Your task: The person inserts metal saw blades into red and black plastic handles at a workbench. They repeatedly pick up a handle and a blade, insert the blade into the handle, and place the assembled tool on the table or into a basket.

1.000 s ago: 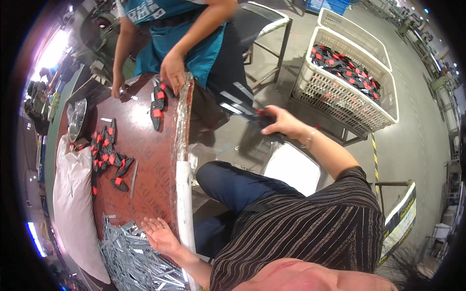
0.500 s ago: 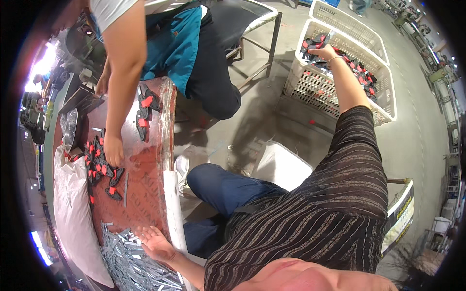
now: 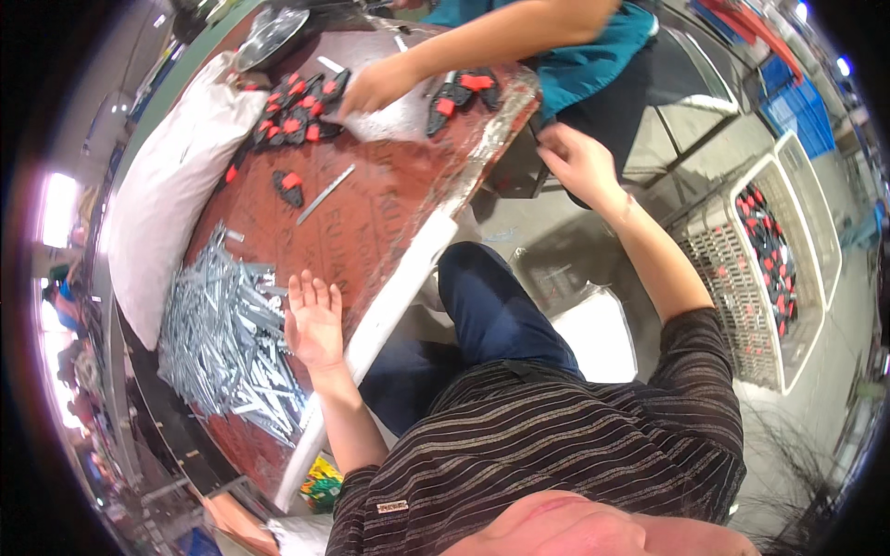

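Note:
My left hand rests palm up with spread fingers, empty, at the right side of a heap of thin grey metal strips. My right hand hangs in the air off the table's right corner, fingers loosely bent and apart, with nothing visible in it. One black-and-red plastic part lies alone on the reddish table, beside a single metal strip. Farther back is a cluster of similar black-and-red parts. A co-worker's hand reaches down at its right side.
At the right stands a white slatted crate holding many black-and-red parts. A stuffed white sack lies along the table's left side. More parts sit near the far right corner. A blue crate is beyond.
My right hand has left the white crate, where it was among the parts, and swung left toward the table corner. The view has turned toward the table. My left hand stays open by the strips.

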`<state>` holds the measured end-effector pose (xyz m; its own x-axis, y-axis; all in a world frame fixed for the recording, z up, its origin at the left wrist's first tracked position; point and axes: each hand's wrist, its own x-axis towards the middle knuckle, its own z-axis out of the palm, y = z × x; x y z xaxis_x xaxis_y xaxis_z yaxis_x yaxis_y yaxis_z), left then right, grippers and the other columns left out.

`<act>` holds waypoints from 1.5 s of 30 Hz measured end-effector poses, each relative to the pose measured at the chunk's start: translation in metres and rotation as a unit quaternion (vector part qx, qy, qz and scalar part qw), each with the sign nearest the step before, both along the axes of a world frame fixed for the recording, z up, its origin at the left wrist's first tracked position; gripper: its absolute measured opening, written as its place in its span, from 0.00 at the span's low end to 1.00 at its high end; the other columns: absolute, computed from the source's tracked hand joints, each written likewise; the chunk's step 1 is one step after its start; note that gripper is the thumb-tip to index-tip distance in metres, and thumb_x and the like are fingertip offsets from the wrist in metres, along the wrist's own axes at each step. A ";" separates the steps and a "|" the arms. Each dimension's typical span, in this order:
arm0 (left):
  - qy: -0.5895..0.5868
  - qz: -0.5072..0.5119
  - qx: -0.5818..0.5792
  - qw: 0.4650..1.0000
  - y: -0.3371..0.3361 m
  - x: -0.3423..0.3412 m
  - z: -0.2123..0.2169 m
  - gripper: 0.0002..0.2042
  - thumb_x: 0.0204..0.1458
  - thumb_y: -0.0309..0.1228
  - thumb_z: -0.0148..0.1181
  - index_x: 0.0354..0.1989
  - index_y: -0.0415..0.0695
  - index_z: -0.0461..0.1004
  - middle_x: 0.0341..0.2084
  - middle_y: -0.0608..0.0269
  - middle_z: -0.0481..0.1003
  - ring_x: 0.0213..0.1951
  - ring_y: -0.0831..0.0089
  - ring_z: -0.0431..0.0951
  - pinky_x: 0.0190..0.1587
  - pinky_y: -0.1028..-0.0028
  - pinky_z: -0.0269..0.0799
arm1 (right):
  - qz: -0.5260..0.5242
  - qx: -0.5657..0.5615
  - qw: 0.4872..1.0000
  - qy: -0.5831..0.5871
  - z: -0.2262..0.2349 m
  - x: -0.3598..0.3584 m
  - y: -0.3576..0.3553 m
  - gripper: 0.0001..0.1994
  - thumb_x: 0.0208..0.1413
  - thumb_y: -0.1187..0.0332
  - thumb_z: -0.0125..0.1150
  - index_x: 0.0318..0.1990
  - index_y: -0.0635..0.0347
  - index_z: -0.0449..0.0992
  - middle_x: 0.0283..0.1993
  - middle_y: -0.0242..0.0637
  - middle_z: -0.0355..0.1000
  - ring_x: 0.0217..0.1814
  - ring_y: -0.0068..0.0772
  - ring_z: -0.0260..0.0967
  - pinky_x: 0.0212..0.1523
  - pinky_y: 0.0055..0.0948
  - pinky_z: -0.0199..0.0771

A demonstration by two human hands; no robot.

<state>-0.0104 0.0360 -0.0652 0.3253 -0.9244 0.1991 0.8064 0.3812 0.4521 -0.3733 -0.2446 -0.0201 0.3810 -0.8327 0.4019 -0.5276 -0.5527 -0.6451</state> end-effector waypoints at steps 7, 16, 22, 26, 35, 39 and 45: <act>0.008 0.023 0.003 1.000 -0.005 -0.014 0.005 0.25 0.54 0.38 0.54 0.59 0.45 0.60 0.58 0.59 0.64 0.57 0.65 0.65 0.62 0.57 0.56 | -0.135 0.015 0.976 0.170 -0.016 0.105 -0.135 0.29 0.45 0.51 0.61 0.50 0.62 0.66 0.46 0.54 0.72 0.51 0.56 0.68 0.52 0.45 0.67; 0.036 0.034 0.034 0.998 0.002 -0.017 0.010 0.26 0.52 0.39 0.57 0.58 0.45 0.61 0.56 0.58 0.65 0.56 0.64 0.66 0.61 0.56 0.58 | -0.183 0.123 0.964 0.147 -0.012 0.153 -0.154 0.36 0.41 0.53 0.59 0.57 0.64 0.61 0.57 0.61 0.61 0.60 0.59 0.59 0.60 0.45 0.60; 0.026 0.040 0.047 0.998 0.002 -0.015 0.011 0.25 0.52 0.39 0.57 0.58 0.45 0.62 0.55 0.59 0.66 0.56 0.65 0.66 0.61 0.57 0.58 | -0.207 0.114 0.945 0.228 -0.019 0.171 -0.163 0.42 0.37 0.44 0.64 0.57 0.63 0.62 0.59 0.53 0.61 0.61 0.56 0.59 0.58 0.45 0.62; 0.025 0.039 0.039 0.998 -0.002 -0.016 0.008 0.25 0.52 0.39 0.57 0.58 0.45 0.62 0.56 0.59 0.65 0.56 0.65 0.66 0.60 0.57 0.58 | -0.195 0.101 0.936 0.273 -0.031 0.147 -0.196 0.41 0.39 0.48 0.63 0.52 0.78 0.62 0.54 0.60 0.65 0.57 0.55 0.65 0.57 0.40 0.66; 0.009 0.032 0.051 0.998 -0.003 -0.021 0.010 0.25 0.52 0.39 0.57 0.58 0.45 0.62 0.55 0.60 0.65 0.55 0.66 0.66 0.60 0.58 0.59 | -0.120 0.130 0.958 0.227 -0.042 0.113 -0.220 0.41 0.35 0.45 0.68 0.51 0.74 0.67 0.53 0.59 0.68 0.56 0.51 0.67 0.55 0.38 0.66; -0.012 0.035 0.060 0.998 0.000 -0.017 0.011 0.25 0.53 0.39 0.56 0.58 0.45 0.62 0.55 0.60 0.65 0.55 0.67 0.66 0.60 0.59 0.59 | -0.181 0.158 0.921 0.307 -0.013 0.131 -0.197 0.35 0.41 0.54 0.61 0.54 0.71 0.66 0.56 0.57 0.65 0.59 0.53 0.64 0.59 0.40 0.63; -0.014 0.033 0.061 0.997 -0.002 -0.017 0.007 0.25 0.52 0.40 0.56 0.58 0.46 0.62 0.55 0.60 0.65 0.55 0.67 0.66 0.60 0.59 0.60 | -0.196 0.189 0.940 0.206 -0.029 0.112 -0.216 0.33 0.38 0.61 0.64 0.54 0.70 0.67 0.58 0.54 0.65 0.60 0.52 0.62 0.59 0.40 0.62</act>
<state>-0.0278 0.0341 -0.0579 0.3831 -0.9187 0.0957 0.7675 0.3743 0.5204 -0.2609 -0.4603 -0.0489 0.0741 -0.9950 -0.0663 -0.8912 -0.0362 -0.4522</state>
